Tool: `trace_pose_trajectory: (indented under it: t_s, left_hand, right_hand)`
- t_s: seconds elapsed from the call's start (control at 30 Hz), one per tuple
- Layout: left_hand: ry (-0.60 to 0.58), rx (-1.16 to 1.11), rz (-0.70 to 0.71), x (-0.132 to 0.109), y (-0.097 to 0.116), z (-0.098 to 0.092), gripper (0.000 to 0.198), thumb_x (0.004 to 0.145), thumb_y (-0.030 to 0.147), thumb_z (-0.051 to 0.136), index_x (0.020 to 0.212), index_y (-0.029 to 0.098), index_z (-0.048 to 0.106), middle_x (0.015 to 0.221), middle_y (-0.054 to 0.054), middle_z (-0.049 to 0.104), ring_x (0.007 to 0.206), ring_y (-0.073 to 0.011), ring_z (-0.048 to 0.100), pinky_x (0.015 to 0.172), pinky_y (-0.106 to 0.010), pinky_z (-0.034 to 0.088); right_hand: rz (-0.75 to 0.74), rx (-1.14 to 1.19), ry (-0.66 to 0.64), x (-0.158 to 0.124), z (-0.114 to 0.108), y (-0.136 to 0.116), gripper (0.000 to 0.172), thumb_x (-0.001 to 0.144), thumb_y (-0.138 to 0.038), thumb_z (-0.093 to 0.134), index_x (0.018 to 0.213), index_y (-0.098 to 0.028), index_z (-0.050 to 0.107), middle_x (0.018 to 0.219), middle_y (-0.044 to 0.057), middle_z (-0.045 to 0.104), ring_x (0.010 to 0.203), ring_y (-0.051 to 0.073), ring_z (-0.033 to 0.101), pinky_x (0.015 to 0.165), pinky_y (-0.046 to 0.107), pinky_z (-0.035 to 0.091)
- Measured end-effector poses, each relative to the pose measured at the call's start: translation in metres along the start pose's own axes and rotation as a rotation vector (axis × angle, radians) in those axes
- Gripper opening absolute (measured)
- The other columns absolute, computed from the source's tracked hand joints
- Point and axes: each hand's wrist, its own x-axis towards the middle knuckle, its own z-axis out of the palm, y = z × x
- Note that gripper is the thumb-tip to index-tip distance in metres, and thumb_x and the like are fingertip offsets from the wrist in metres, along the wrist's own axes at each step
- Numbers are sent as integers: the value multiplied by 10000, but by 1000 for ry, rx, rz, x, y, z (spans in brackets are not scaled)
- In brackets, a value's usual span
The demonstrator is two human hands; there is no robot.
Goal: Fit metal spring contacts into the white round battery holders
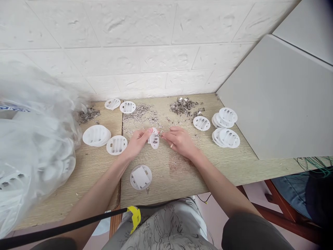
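My left hand (138, 141) is closed on the edge of a round white plastic battery holder (155, 141), tilted up so its slotted side with metal contacts shows. Just to its right, the fingertips of my right hand (180, 141) are pinched at the holder's edge on a tiny metal piece (161, 134), too small to make out fully. Behind my hands lie a spread of small metal pieces (142, 113) and a darker heap of metal contacts (183, 106). Nearer to me, a battery holder (141, 177) lies with its square back up.
A large clear plastic bag (39, 152) full of white holders fills the left side. Stacked holders stand on the right (230, 138) and left (95, 135). A white brick wall (156, 59) closes the back; a grey panel (281, 100) slants along the right. A black strap crosses below.
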Motion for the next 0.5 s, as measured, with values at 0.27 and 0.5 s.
trace_pose_trajectory:
  t_s: [0.27, 0.5]
  left_hand:
    - [52, 61, 3, -4, 6, 2, 551, 840, 665, 532, 809, 172, 777, 693, -32, 676, 774, -208, 604, 806, -323, 470]
    - [90, 42, -11, -3, 2, 2, 457, 813, 608, 606, 698, 182, 727, 655, -37, 653, 853, -257, 629, 794, -342, 494]
  right_hand:
    - [-22, 1, -14, -4, 4, 2, 191, 874, -52, 516, 926, -157, 666, 636, 22, 530, 663, 180, 417, 626, 300, 263]
    - [-40, -40, -58, -4, 4, 2, 238, 841, -22, 483, 929, -156, 659, 672, 31, 587, 668, 185, 431, 629, 307, 285]
